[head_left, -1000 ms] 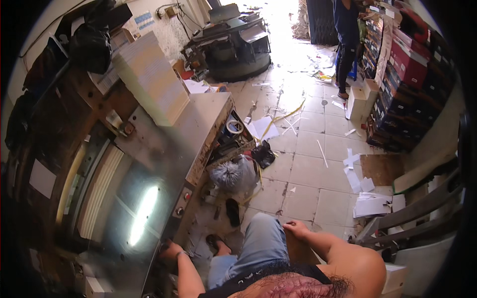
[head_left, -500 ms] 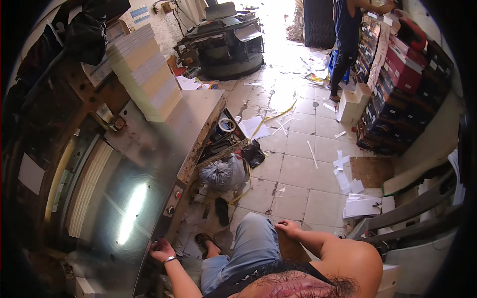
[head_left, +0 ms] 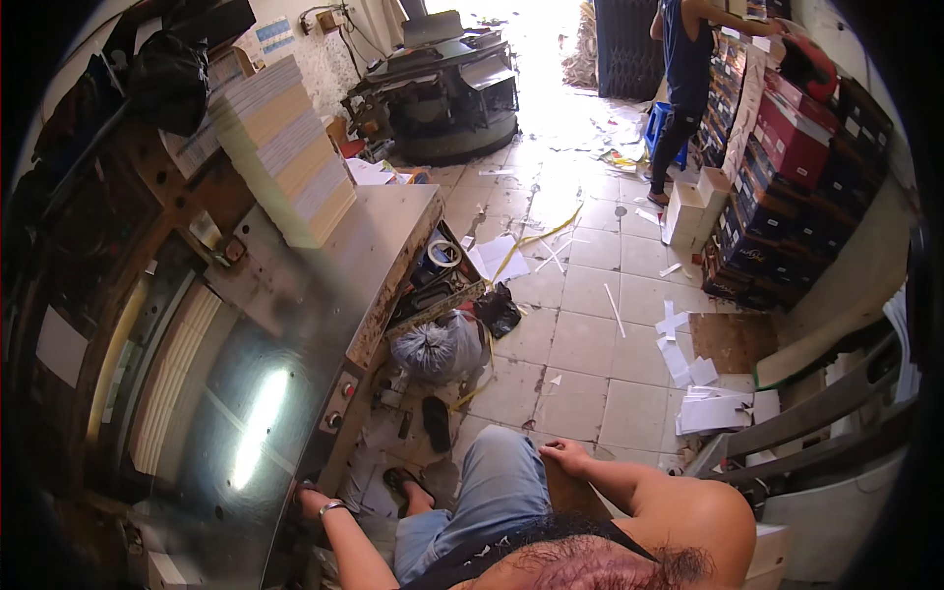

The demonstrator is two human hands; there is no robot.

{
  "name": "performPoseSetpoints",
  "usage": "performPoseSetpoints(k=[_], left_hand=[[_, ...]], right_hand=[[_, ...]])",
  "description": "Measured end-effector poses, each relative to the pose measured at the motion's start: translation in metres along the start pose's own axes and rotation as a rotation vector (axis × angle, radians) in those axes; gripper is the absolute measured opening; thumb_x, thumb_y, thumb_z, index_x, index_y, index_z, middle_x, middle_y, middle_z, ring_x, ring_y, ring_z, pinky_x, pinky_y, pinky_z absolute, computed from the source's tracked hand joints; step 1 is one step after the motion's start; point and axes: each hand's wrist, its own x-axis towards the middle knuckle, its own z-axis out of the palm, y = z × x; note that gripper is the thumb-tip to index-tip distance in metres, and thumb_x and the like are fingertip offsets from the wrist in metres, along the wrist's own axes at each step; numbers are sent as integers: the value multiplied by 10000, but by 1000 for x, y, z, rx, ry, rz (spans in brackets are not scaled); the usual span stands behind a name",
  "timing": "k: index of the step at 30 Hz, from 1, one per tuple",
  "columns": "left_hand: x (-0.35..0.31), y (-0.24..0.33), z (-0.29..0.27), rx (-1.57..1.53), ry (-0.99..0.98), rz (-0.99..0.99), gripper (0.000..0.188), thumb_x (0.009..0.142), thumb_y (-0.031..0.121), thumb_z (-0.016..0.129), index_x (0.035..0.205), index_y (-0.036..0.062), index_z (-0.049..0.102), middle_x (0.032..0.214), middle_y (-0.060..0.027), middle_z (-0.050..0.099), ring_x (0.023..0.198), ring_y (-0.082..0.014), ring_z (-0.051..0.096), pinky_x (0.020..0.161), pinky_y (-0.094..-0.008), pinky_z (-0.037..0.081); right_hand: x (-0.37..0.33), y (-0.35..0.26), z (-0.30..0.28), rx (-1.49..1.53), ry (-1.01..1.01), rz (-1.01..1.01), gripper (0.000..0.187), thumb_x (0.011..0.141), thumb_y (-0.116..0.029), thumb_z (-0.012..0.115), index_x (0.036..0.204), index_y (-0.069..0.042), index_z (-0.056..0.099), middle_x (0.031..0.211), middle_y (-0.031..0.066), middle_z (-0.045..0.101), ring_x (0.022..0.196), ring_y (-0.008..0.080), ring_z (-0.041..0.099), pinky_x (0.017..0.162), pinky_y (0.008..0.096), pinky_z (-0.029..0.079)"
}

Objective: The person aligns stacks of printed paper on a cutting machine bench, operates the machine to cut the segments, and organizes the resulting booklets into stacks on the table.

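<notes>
Left hand (head_left: 313, 503) at the near edge of the machine table (head_left: 379, 231), grip hidden, can't tell; right hand (head_left: 563, 455) by the thigh (head_left: 506, 477), grip unclear too. Keep both well clear of the pale layered stack (head_left: 175, 388) farther in on that table

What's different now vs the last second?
Left hand: palm showing half a second ago, now turned back toward the edge of the metal table; grip unclear. Co-worker's arm: now stretched right toward the stacked boxes. Unchanged: right hand by the knee, paper stack on the table.
</notes>
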Motion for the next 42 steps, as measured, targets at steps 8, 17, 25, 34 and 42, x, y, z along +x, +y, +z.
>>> performPoseSetpoints(k=[8, 17, 25, 34, 42], left_hand=[[-25, -3, -3, 179, 127, 412, 360, 745, 173, 719, 996, -64, 614, 1039, -208, 674, 936, -307, 655, 821, -412, 510], [23, -16, -18, -321, -215, 2, 279, 800, 275, 610, 952, 43, 636, 907, -103, 654, 805, -235, 638, 768, -359, 550], [40, -22, -2, -627, -205, -156, 193, 875, 207, 525, 946, 69, 639, 910, -61, 606, 858, -205, 604, 835, -376, 568], [46, -31, -6, -224, -75, 17, 407, 810, 215, 680, 1125, -22, 577, 1091, -183, 611, 961, -279, 619, 830, -387, 540], [-4, -7, -10, 246, 121, 423, 534, 761, 263, 784, 1121, -74, 578, 1082, -215, 661, 962, -309, 656, 848, -390, 519]], right_hand=[[7, 13, 4, 9, -11, 14, 568, 840, -511, 662, 1187, -61, 657, 1157, 151, 672, 1086, 221, 619, 952, 319, 454], [3, 8, 2, 7, -10, -4, 619, 787, -585, 661, 1176, -103, 673, 1195, 158, 653, 1160, 285, 589, 1002, 360, 431], [10, 15, 3, 11, -22, -18, 632, 788, -596, 657, 1179, -100, 671, 1195, 165, 651, 1160, 279, 589, 999, 358, 431], [4, 6, 3, -9, -9, -24, 532, 839, -519, 652, 1171, -104, 677, 1153, 144, 671, 1112, 242, 605, 972, 332, 438], [6, 13, 5, 30, 6, -41, 523, 836, -505, 662, 1163, -97, 677, 1100, 140, 686, 1064, 234, 619, 944, 326, 454]])
